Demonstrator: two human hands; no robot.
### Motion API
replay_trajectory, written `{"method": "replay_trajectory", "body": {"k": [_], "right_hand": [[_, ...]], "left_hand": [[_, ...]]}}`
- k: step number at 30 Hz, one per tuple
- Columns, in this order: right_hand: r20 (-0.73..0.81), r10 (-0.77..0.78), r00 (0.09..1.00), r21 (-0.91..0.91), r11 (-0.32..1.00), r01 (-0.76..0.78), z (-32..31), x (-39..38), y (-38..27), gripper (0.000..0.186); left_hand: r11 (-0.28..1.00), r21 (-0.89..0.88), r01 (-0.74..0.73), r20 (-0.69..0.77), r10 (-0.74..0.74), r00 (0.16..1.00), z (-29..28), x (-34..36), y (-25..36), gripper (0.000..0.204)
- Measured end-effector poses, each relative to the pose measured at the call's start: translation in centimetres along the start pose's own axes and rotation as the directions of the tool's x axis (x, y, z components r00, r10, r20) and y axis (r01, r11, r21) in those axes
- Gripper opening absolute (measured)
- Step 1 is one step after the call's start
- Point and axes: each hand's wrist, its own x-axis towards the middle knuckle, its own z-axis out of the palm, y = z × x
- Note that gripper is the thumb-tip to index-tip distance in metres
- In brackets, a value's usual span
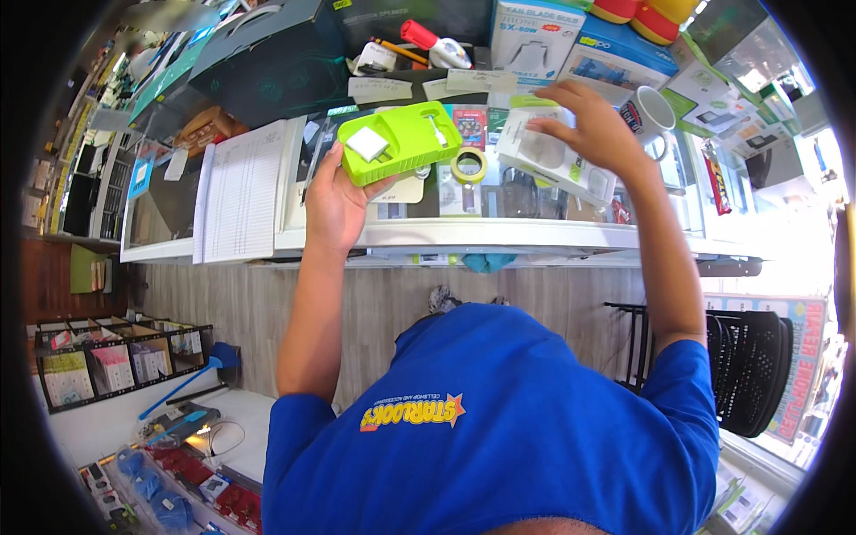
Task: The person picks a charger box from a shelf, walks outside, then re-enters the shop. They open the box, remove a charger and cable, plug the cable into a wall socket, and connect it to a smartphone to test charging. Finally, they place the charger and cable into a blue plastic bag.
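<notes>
My left hand (339,198) grips the lower left edge of a bright green plastic tray (406,134) and holds it up over the glass counter. In one recess of that tray lies a square white charger adapter (366,143); a small white cable end (437,132) shows in the slot at its right. My right hand (593,129) hovers at the upper part of a white retail box (539,153) with green trim, fingers apart. Whether a fingertip touches the box I cannot tell. A roll of yellow tape (468,166) sits on the glass between both hands.
An open ruled notebook (234,196) hangs over the counter's front edge (499,234) at the left. A white mug (646,114) stands close beside my right wrist. Behind are a large dark speaker box (267,67) and a blue-white boxed item (535,40). A black chair (749,370) stands lower right.
</notes>
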Motion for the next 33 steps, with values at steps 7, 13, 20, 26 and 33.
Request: {"method": "replay_trajectory", "body": {"k": [7,13,20,26,33], "right_hand": [[-0.257,-0.542,0.800,0.315,0.736,0.600,8.3,5.8,-10.8,0.037],[-0.228,-0.532,0.815,0.180,0.800,0.573,6.6,6.0,-9.8,0.043],[0.025,-0.022,0.999,0.854,0.520,-0.010,3.2,4.3,-9.5,0.051],[0.181,0.268,0.946,0.827,-0.562,0.001,3.6,2.0,-8.8,0.040],[-0.070,0.223,0.972,0.702,0.703,-0.111,1.2,0.9,-6.2,0.070]], "left_hand": [[0.938,0.311,-0.154,-0.043,0.175,0.984,-1.0,-0.2,-0.9,0.047],[0.927,0.356,-0.115,-0.022,0.131,0.991,1.8,0.6,-0.9,0.058],[0.969,0.230,-0.091,-0.115,0.120,0.986,2.2,1.5,0.0,0.057],[0.985,0.139,-0.106,-0.118,0.123,0.985,0.8,1.9,-0.8,0.056],[0.969,0.191,-0.160,0.074,0.148,0.986,3.6,1.4,0.1,0.056]]}}
